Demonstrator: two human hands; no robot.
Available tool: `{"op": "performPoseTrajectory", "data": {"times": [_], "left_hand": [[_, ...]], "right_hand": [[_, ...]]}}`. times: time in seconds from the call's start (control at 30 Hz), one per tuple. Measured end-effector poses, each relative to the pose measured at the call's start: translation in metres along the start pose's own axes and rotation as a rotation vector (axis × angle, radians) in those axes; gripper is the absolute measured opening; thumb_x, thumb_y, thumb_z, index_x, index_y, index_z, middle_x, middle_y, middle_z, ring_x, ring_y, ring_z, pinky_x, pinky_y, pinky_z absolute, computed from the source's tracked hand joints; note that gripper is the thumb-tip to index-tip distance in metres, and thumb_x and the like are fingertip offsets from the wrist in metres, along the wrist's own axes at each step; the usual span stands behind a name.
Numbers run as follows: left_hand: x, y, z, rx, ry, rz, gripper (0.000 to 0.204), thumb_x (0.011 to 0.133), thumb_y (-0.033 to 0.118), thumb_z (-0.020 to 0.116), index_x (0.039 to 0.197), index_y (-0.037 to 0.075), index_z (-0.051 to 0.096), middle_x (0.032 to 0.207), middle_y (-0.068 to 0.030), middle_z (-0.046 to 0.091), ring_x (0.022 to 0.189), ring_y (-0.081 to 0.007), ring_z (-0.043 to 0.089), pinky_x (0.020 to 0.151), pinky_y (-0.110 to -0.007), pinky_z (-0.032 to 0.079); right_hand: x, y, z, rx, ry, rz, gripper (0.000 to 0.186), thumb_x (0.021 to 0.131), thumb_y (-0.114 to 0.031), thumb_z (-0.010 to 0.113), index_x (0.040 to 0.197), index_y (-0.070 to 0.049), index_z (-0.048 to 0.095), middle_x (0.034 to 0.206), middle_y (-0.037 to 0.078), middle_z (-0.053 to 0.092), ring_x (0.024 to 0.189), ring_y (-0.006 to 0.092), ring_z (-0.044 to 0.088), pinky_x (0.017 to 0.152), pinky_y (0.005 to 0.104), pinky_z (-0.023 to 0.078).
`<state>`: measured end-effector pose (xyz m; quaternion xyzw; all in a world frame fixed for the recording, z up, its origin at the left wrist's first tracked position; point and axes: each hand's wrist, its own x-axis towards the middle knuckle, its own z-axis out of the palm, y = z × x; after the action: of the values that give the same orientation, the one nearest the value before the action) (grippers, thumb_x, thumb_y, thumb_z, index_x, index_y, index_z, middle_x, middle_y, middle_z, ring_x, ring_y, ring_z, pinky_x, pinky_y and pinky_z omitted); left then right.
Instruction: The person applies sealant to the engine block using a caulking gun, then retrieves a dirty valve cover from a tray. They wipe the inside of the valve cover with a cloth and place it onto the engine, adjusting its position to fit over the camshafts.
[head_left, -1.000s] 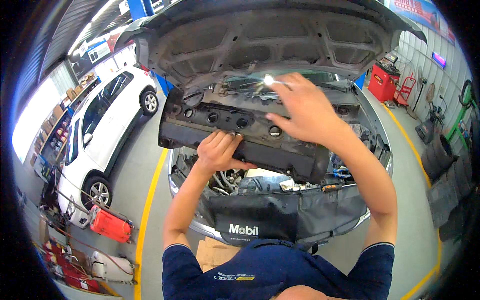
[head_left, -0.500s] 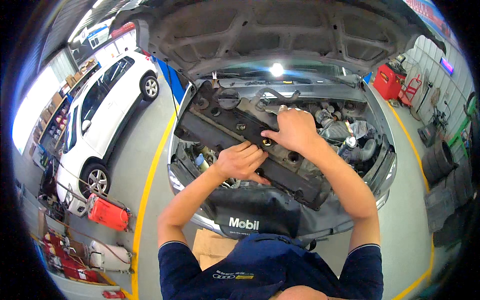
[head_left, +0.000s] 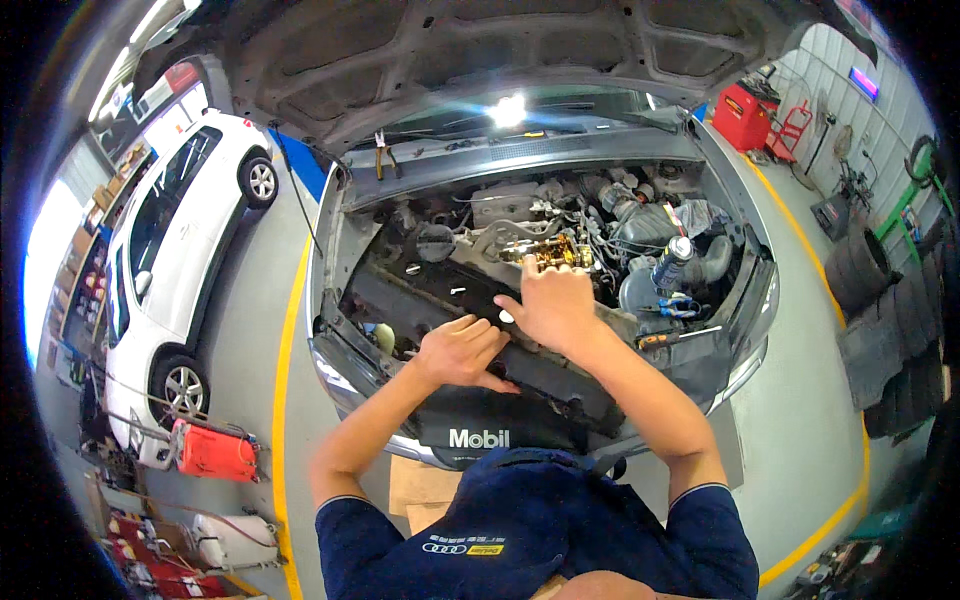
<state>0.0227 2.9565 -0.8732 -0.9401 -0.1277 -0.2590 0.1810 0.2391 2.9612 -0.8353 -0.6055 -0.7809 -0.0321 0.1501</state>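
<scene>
A long black valve cover [head_left: 400,300] with a round oil cap [head_left: 435,243] lies slantwise over the front of the open engine bay. My left hand [head_left: 462,352] grips its near-left edge, fingers on top and thumb pointing right. Farther right, my right hand [head_left: 555,303] is wrapped over the cover's far side, thumb on its upper face. Just beyond the right hand, shiny golden camshaft parts [head_left: 560,250] show in the engine. The undersides of the cover and fingertips of the right hand are hidden.
Right of the engine stand a spray can [head_left: 674,258], a blue-handled tool [head_left: 680,308] and an orange-handled screwdriver [head_left: 660,340]. Pliers [head_left: 382,160] rest near the windshield. The raised hood [head_left: 480,60] hangs overhead; a black protective cover [head_left: 440,415] drapes the front.
The valve cover has come toward me in both hands, and the golden engine parts behind it now show. The view has shifted, bringing the pliers and screwdriver into clearer sight.
</scene>
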Motion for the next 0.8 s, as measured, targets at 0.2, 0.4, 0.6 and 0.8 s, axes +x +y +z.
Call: {"op": "performPoseTrajectory", "data": {"times": [0.2, 0.4, 0.6, 0.8], "left_hand": [[-0.023, 0.017, 0.010, -0.035, 0.030, -0.102, 0.077, 0.065, 0.072, 0.088, 0.093, 0.001, 0.074, 0.081, -0.0041, 0.060, 0.071, -0.0209, 0.063, 0.066, -0.032, 0.053], [-0.052, 0.038, 0.023, -0.079, -0.038, -0.226, 0.074, 0.064, 0.069, 0.090, 0.091, 0.002, 0.073, 0.080, -0.0041, 0.059, 0.071, -0.0209, 0.063, 0.067, -0.033, 0.054], [-0.063, 0.043, 0.033, -0.148, -0.058, -0.303, 0.073, 0.065, 0.069, 0.089, 0.093, 0.003, 0.075, 0.079, -0.0035, 0.057, 0.072, -0.0210, 0.063, 0.067, -0.033, 0.055], [-0.065, 0.033, 0.041, -0.114, -0.115, -0.335, 0.074, 0.075, 0.073, 0.080, 0.094, 0.001, 0.073, 0.081, -0.0035, 0.056, 0.078, -0.0198, 0.061, 0.071, -0.031, 0.053]], "right_hand": [[0.009, -0.024, 0.053, 0.134, -0.265, 0.204, 0.075, 0.099, -0.070, 0.061, 0.133, -0.003, 0.064, 0.115, 0.019, 0.077, 0.119, 0.0354, 0.071, 0.099, 0.0487, 0.053], [0.007, -0.042, 0.114, 0.201, -0.306, 0.198, 0.082, 0.093, -0.080, 0.061, 0.125, -0.004, 0.069, 0.114, 0.021, 0.076, 0.110, 0.0360, 0.074, 0.090, 0.0472, 0.059], [0.006, -0.044, 0.154, 0.273, -0.224, 0.107, 0.087, 0.091, -0.082, 0.060, 0.105, 0.003, 0.075, 0.099, 0.024, 0.077, 0.095, 0.0390, 0.078, 0.080, 0.0483, 0.063], [0.024, -0.040, 0.160, 0.216, -0.268, 0.092, 0.090, 0.092, -0.087, 0.051, 0.091, -0.004, 0.082, 0.089, 0.018, 0.079, 0.089, 0.0349, 0.079, 0.078, 0.0465, 0.063]]}}
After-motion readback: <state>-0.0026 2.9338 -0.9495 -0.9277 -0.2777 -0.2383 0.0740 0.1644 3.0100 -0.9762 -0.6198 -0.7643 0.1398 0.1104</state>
